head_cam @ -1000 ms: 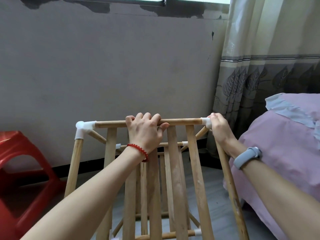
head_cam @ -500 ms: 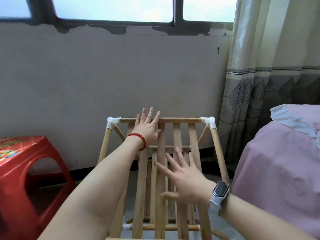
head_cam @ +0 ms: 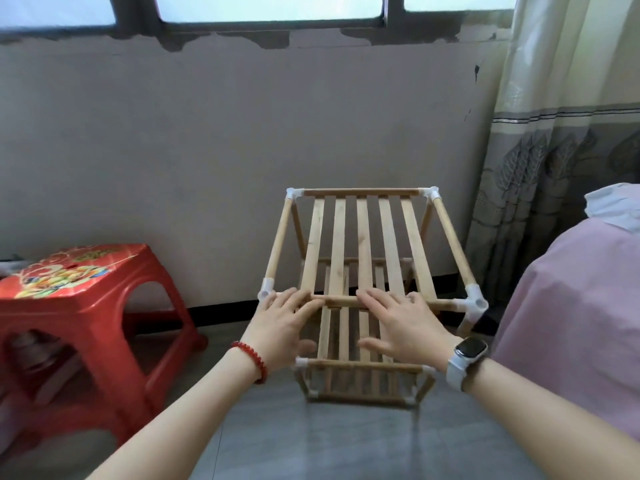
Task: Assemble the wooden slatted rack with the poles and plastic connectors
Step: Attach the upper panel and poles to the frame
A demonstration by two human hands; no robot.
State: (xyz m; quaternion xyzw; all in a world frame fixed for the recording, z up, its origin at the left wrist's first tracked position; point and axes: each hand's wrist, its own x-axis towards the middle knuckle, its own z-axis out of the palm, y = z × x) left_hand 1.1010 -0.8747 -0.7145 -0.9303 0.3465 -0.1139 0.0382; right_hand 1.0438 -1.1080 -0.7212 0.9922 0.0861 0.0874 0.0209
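The wooden slatted rack stands upright on the floor in front of the wall, its poles joined by white plastic connectors at the corners. Several slats form the top shelf, and lower shelves show beneath. My left hand, with a red bead bracelet, lies flat with straight fingers on the near top pole. My right hand, with a watch on the wrist, rests flat on the same pole beside it.
A red plastic stool stands to the left of the rack. A bed with a pink cover sits close on the right, below a patterned curtain. Grey floor lies between me and the rack.
The rack has gone from tilted toward me to standing upright farther away. Both hands let go of its far pole and connector and slid back to the near top pole, fingers straight.
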